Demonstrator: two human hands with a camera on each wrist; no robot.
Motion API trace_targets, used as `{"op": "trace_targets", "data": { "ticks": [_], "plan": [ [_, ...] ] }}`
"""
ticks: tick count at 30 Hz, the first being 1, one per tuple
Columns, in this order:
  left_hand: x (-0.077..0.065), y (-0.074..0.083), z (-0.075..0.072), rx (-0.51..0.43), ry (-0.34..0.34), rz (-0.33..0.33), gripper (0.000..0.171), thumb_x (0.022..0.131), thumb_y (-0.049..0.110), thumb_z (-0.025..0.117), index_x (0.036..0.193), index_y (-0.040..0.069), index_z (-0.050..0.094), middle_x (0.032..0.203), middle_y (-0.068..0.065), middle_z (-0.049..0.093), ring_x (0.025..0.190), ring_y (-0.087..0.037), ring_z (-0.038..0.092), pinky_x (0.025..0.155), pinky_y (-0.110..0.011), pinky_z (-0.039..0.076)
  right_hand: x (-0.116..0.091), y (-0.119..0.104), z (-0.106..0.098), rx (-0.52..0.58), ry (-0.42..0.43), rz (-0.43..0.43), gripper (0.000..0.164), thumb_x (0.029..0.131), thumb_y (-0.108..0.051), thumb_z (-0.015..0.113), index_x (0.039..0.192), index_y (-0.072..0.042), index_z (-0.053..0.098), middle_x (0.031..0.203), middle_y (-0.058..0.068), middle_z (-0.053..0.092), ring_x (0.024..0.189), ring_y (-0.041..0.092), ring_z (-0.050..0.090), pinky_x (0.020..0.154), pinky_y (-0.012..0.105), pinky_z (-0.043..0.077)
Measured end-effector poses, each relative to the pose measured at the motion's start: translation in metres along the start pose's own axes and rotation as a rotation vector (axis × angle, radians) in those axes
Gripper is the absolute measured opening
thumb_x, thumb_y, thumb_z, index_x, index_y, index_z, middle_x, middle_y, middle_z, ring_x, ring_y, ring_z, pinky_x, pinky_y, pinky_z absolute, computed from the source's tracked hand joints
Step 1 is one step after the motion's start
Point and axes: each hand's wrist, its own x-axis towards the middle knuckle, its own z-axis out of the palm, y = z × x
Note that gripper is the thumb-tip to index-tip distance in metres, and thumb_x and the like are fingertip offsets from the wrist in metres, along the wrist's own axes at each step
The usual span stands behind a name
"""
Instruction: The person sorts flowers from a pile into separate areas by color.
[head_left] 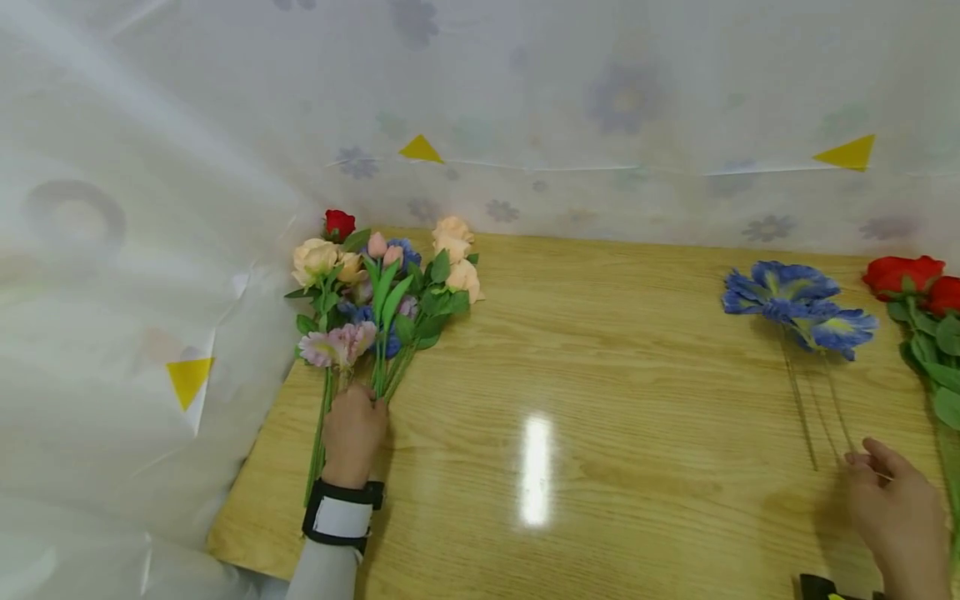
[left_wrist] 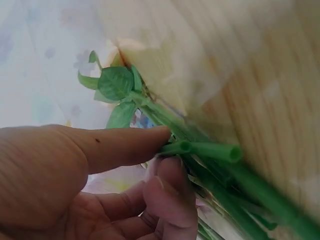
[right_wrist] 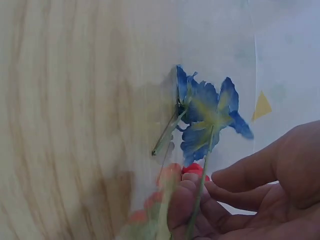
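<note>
My left hand (head_left: 355, 437) is at the bunch of artificial flowers on the table's left side. Its thumb and fingers pinch green stems (left_wrist: 215, 151), whose hollow cut ends show in the left wrist view. Pink tulips (head_left: 384, 250), a mauve flower (head_left: 339, 343) and peach roses (head_left: 461, 279) lie just beyond that hand. On the right, my right hand (head_left: 896, 500) holds a blue flower (right_wrist: 212, 112) low on its thin stem (right_wrist: 204, 185), between curled fingers and thumb. Another blue bloom (head_left: 791, 283) overlaps it in the head view, its stem pointing toward me.
Red roses (head_left: 903, 275) with green leaves lie at the far right edge. A red rose (head_left: 340, 223) and a cream rose (head_left: 315, 260) top the left bunch. Wood-grain table (head_left: 600, 375) spans between the groups. White patterned sheeting (head_left: 570, 108) hangs behind and at left.
</note>
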Motion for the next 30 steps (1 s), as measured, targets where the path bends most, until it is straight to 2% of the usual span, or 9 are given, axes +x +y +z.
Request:
{"op": "trace_targets", "data": {
  "ticks": [3, 4, 7, 10, 14, 17, 20, 25, 30],
  "plan": [
    [0.000, 0.001, -0.001, -0.014, 0.004, 0.015, 0.018, 0.093, 0.016, 0.065, 0.090, -0.001, 0.067, 0.088, -0.024, 0.069, 0.076, -0.043, 0.067, 0.064, -0.057, 0.052, -0.002, 0.001, 0.001, -0.015, -0.017, -0.005, 0.057, 0.108, -0.028, 0.021, 0.156, 0.001, 0.014, 0.152, 0.033, 0.030, 0.133, 0.054, 0.034, 0.089, 0.059, 0.043],
    [0.000, 0.002, -0.001, -0.019, 0.007, 0.019, 0.019, 0.094, 0.017, 0.064, 0.091, -0.002, 0.066, 0.088, -0.025, 0.069, 0.077, -0.043, 0.066, 0.065, -0.057, 0.052, -0.003, 0.000, 0.001, -0.013, -0.021, -0.008, 0.058, 0.108, -0.030, 0.022, 0.156, 0.001, 0.014, 0.152, 0.034, 0.030, 0.133, 0.054, 0.034, 0.091, 0.060, 0.042],
    [0.000, 0.003, -0.001, -0.044, 0.024, 0.033, 0.023, 0.099, 0.017, 0.056, 0.093, -0.004, 0.062, 0.087, -0.027, 0.067, 0.079, -0.046, 0.065, 0.067, -0.058, 0.051, -0.006, 0.000, 0.001, -0.017, -0.037, -0.023, 0.061, 0.108, -0.034, 0.024, 0.156, 0.002, 0.015, 0.150, 0.035, 0.031, 0.131, 0.054, 0.036, 0.090, 0.060, 0.043],
    [0.001, 0.004, -0.001, -0.084, 0.021, 0.044, 0.025, 0.104, 0.014, 0.043, 0.100, -0.008, 0.056, 0.085, -0.030, 0.064, 0.077, -0.047, 0.064, 0.063, -0.057, 0.049, -0.008, -0.001, 0.001, -0.002, -0.038, -0.024, 0.062, 0.108, -0.035, 0.026, 0.156, 0.002, 0.015, 0.149, 0.036, 0.033, 0.129, 0.054, 0.038, 0.087, 0.058, 0.045],
    [0.003, 0.005, 0.000, -0.183, -0.013, 0.028, 0.030, 0.106, 0.010, 0.030, 0.114, -0.011, 0.050, 0.090, -0.031, 0.063, 0.070, -0.039, 0.062, 0.053, -0.045, 0.045, -0.008, -0.001, 0.003, -0.004, -0.030, -0.027, 0.063, 0.107, -0.036, 0.028, 0.156, 0.002, 0.017, 0.148, 0.036, 0.034, 0.126, 0.053, 0.040, 0.083, 0.056, 0.045],
    [0.004, 0.006, 0.000, -0.260, -0.027, -0.003, 0.036, 0.107, 0.013, 0.024, 0.120, -0.008, 0.050, 0.099, -0.029, 0.063, 0.068, -0.030, 0.056, 0.052, -0.036, 0.039, -0.008, -0.001, 0.004, -0.019, -0.028, -0.046, 0.063, 0.107, -0.036, 0.031, 0.155, 0.003, 0.020, 0.146, 0.035, 0.036, 0.125, 0.052, 0.041, 0.083, 0.056, 0.045],
    [0.002, 0.009, 0.000, -0.320, -0.023, -0.019, 0.040, 0.109, 0.019, 0.021, 0.123, -0.006, 0.049, 0.106, -0.026, 0.061, 0.071, -0.028, 0.052, 0.056, -0.033, 0.038, -0.007, 0.001, 0.005, -0.031, -0.027, -0.064, 0.063, 0.107, -0.035, 0.034, 0.154, 0.004, 0.022, 0.144, 0.036, 0.037, 0.125, 0.052, 0.041, 0.083, 0.055, 0.044],
    [-0.004, 0.014, 0.002, -0.363, 0.033, -0.014, 0.046, 0.110, 0.031, 0.020, 0.120, 0.000, 0.052, 0.102, -0.021, 0.060, 0.076, -0.030, 0.055, 0.060, -0.034, 0.040, -0.008, 0.003, 0.005, -0.026, -0.016, -0.068, 0.064, 0.106, -0.037, 0.034, 0.154, 0.003, 0.023, 0.145, 0.035, 0.038, 0.126, 0.052, 0.041, 0.086, 0.057, 0.043],
    [-0.007, 0.022, 0.003, -0.404, 0.121, 0.020, 0.044, 0.110, 0.032, 0.023, 0.113, 0.002, 0.054, 0.088, -0.018, 0.058, 0.066, -0.027, 0.051, 0.058, -0.034, 0.038, -0.012, -0.001, 0.005, -0.004, 0.024, -0.095, 0.063, 0.106, -0.038, 0.034, 0.154, 0.002, 0.027, 0.144, 0.033, 0.041, 0.126, 0.052, 0.044, 0.087, 0.058, 0.044]
  ]
}}
